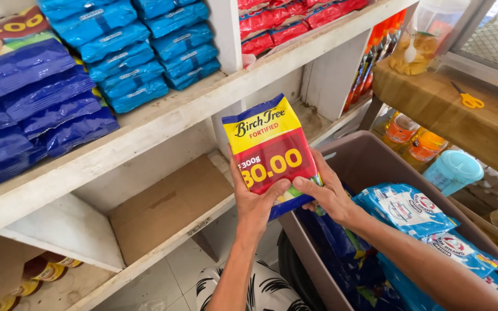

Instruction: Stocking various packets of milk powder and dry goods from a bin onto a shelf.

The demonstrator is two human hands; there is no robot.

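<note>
I hold up a flat pouch (269, 147) with a yellow top, a red middle and a blue bottom edge, in front of a white shelf (162, 118). My left hand (255, 203) grips its lower left corner, thumb across the front. My right hand (328, 193) grips its lower right edge, thumb pressed on the front. The pouch stands upright, a little tilted, over the gap between the shelf and a brown bin (376, 164).
The brown bin at right holds several blue and light-blue pouches (407, 210). Dark blue bags (36, 103) and bright blue packs (139, 52) fill the upper shelf, red packs (278, 23) beside them. A cardboard sheet (168, 204) lines the lower shelf. Yellow scissors (469, 99) lie on a wooden counter.
</note>
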